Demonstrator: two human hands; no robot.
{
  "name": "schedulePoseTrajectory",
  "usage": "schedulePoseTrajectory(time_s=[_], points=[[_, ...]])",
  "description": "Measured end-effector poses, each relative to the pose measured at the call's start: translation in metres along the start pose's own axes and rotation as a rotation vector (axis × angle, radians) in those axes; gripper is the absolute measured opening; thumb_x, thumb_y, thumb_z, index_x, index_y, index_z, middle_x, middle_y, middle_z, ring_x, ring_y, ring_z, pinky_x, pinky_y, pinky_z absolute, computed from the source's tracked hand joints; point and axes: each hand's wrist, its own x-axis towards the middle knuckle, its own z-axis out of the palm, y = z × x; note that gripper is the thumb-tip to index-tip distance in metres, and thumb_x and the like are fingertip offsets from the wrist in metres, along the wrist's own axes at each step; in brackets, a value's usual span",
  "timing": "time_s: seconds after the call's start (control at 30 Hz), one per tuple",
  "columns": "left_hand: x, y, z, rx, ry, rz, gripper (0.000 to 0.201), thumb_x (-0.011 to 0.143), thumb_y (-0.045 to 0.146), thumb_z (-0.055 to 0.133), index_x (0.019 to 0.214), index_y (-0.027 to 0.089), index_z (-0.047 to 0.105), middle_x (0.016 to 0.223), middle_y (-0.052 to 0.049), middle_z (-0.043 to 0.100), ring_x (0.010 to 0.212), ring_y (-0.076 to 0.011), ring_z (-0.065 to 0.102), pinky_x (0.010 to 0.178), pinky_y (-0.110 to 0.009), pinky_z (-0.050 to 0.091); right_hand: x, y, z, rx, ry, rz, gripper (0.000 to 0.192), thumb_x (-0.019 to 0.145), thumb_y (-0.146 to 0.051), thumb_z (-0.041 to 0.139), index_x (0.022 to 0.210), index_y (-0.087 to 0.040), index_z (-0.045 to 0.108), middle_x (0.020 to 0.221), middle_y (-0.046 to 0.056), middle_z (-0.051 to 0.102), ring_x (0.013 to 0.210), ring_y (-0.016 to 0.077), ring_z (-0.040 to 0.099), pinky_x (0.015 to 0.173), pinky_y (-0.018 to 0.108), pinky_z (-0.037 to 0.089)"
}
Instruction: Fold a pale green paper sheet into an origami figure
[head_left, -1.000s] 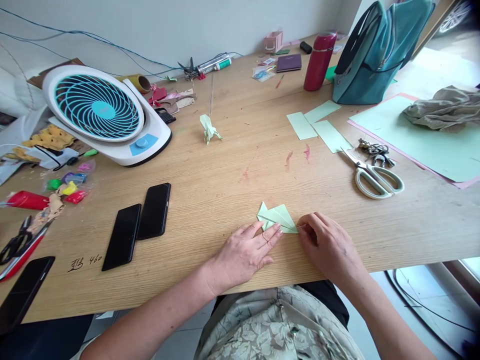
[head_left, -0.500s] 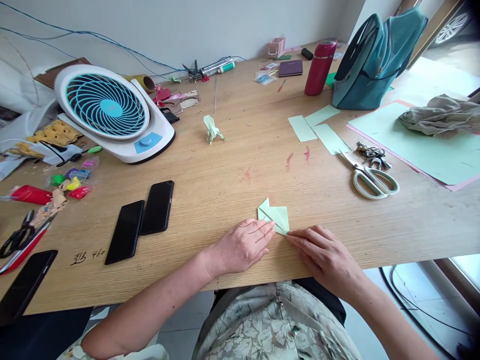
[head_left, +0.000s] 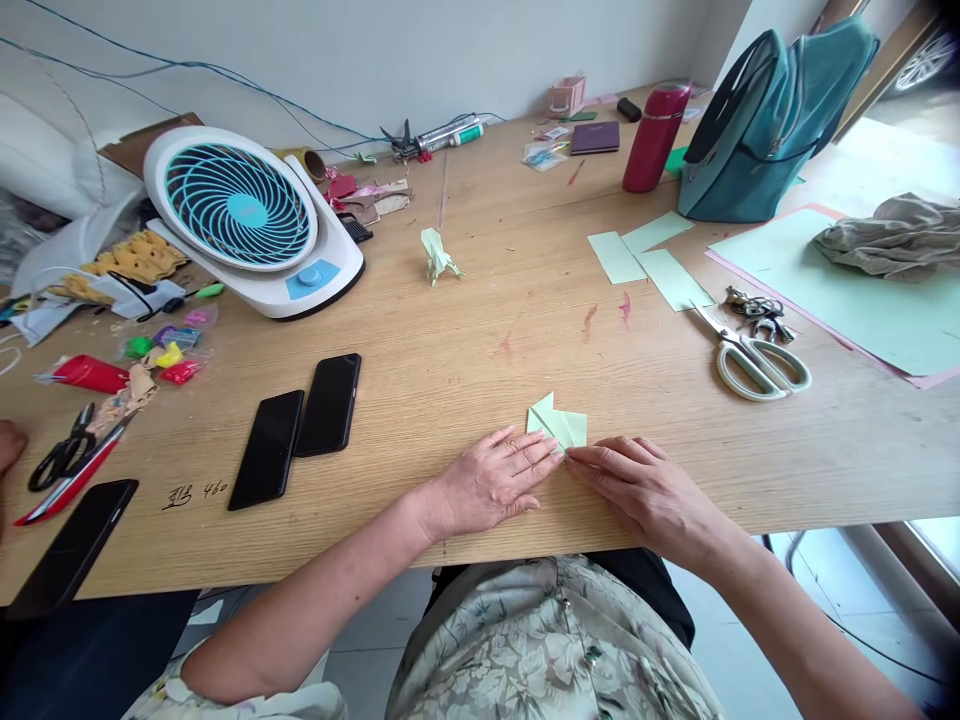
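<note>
A small folded piece of light green paper (head_left: 568, 426) lies near the table's front edge, with a pointed flap at its upper left. My left hand (head_left: 495, 482) lies flat, fingers stretched out, its fingertips pressing on the paper's lower left part. At the lower corner, my right hand (head_left: 652, 495) has its fingers closed together on the paper; the thumb is mostly hidden. Farther back stands a folded green paper figure (head_left: 436, 256). Several green paper strips (head_left: 616, 258) lie at the right, close to white-handled scissors (head_left: 759, 368).
Left of my hands are two black phones (head_left: 328, 404) side by side, and a third phone (head_left: 75, 545). A fan (head_left: 240, 210) stands behind them. Another person's hand (head_left: 10, 443) shows at the left edge. A red bottle (head_left: 657, 138) and teal backpack (head_left: 772, 130) stand at the back right.
The view has shifted a little to the left. My right fingertips have slid slightly left along the paper's lower corner. Another person's hand has come into view at the left edge.
</note>
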Motion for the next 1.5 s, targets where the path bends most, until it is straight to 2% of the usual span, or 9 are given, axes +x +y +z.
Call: schedulePoseTrajectory(time_s=[0.13, 0.33, 0.47, 0.57, 0.77, 0.93, 1.17, 1.3, 1.5], points=[[0.0, 0.008, 0.0, -0.001, -0.006, -0.046, 0.062, 0.098, 0.049, 0.043, 0.147, 0.013, 0.038, 0.151, -0.015, 0.044, 0.143, -0.0276, 0.035, 0.116, -0.05, 0.031, -0.003, 0.0, -0.001, -0.047, -0.013, -0.042, 0.037, 0.098, -0.014, 0.041, 0.131, -0.016, 0.058, 0.134, 0.015, 0.06, 0.106, 0.0255, 0.058, 0.084, 0.042, 0.048], [-0.004, 0.015, 0.006, -0.064, -0.019, -0.136, 0.072, 0.095, 0.057, 0.043, 0.153, 0.017, 0.027, 0.157, -0.015, 0.034, 0.148, -0.0256, 0.025, 0.119, -0.049, 0.025, -0.008, 0.001, 0.001, -0.044, 0.013, -0.075, 0.04, 0.096, -0.012, 0.042, 0.133, -0.015, 0.058, 0.135, 0.015, 0.059, 0.113, 0.0263, 0.057, 0.088, 0.043, 0.049], [-0.006, 0.015, 0.004, -0.062, -0.05, -0.14, 0.076, 0.095, 0.06, 0.038, 0.156, 0.019, 0.016, 0.16, -0.012, 0.025, 0.15, -0.0238, 0.019, 0.12, -0.048, 0.019, -0.007, -0.003, -0.001, -0.046, 0.003, -0.047, 0.039, 0.095, -0.013, 0.044, 0.132, -0.014, 0.057, 0.136, 0.016, 0.059, 0.114, 0.0264, 0.057, 0.088, 0.043, 0.047], [-0.008, 0.013, 0.0, -0.028, -0.068, -0.12, 0.077, 0.096, 0.06, 0.036, 0.156, 0.019, 0.012, 0.16, -0.011, 0.025, 0.149, -0.0236, 0.022, 0.12, -0.045, 0.021, -0.003, -0.016, -0.005, -0.018, 0.006, 0.018, 0.033, 0.095, -0.015, 0.046, 0.123, -0.017, 0.063, 0.132, 0.014, 0.061, 0.109, 0.0239, 0.058, 0.09, 0.04, 0.046], [-0.014, 0.001, 0.008, 0.045, 0.096, -0.06, 0.08, 0.094, 0.064, 0.037, 0.157, 0.024, 0.011, 0.157, -0.01, 0.033, 0.143, -0.0266, 0.035, 0.119, -0.043, 0.026, 0.006, -0.045, 0.011, -0.013, 0.099, 0.16, 0.024, 0.092, -0.018, 0.053, 0.113, -0.018, 0.065, 0.128, 0.011, 0.062, 0.103, 0.0213, 0.057, 0.09, 0.037, 0.044], [-0.016, 0.002, 0.017, 0.128, 0.149, -0.047, 0.086, 0.091, 0.068, 0.036, 0.157, 0.018, 0.012, 0.156, -0.012, 0.034, 0.142, -0.0279, 0.037, 0.118, -0.041, 0.028, 0.007, -0.054, 0.024, -0.074, 0.156, 0.205, 0.014, 0.094, -0.019, 0.054, 0.099, -0.018, 0.067, 0.132, 0.011, 0.06, 0.109, 0.0213, 0.055, 0.091, 0.037, 0.044], [-0.014, 0.006, 0.016, 0.139, 0.109, -0.041, 0.087, 0.09, 0.069, 0.036, 0.157, 0.016, 0.013, 0.158, -0.011, 0.032, 0.146, -0.0296, 0.028, 0.119, -0.044, 0.023, 0.006, -0.058, 0.032, -0.08, 0.197, 0.225, 0.017, 0.094, -0.017, 0.053, 0.102, -0.018, 0.068, 0.134, 0.012, 0.059, 0.118, 0.0243, 0.053, 0.096, 0.041, 0.044], [-0.012, 0.011, 0.008, 0.087, 0.061, -0.058, 0.088, 0.089, 0.07, 0.037, 0.156, 0.016, 0.017, 0.158, -0.012, 0.032, 0.147, -0.0314, 0.024, 0.118, -0.047, 0.024, 0.003, -0.06, 0.03, -0.014, 0.218, 0.244, 0.029, 0.094, -0.014, 0.05, 0.12, -0.018, 0.063, 0.132, 0.014, 0.06, 0.115, 0.0254, 0.055, 0.096, 0.042, 0.045], [-0.01, 0.014, 0.001, -0.083, -0.101, -0.129, 0.087, 0.086, 0.072, 0.038, 0.155, 0.02, 0.024, 0.161, -0.013, 0.023, 0.149, -0.0357, 0.016, 0.117, -0.058, 0.021, -0.021, -0.053, 0.025, 0.047, 0.236, 0.27, 0.031, 0.097, -0.013, 0.045, 0.125, -0.016, 0.058, 0.127, 0.015, 0.062, 0.109, 0.0258, 0.057, 0.092, 0.044, 0.045]])
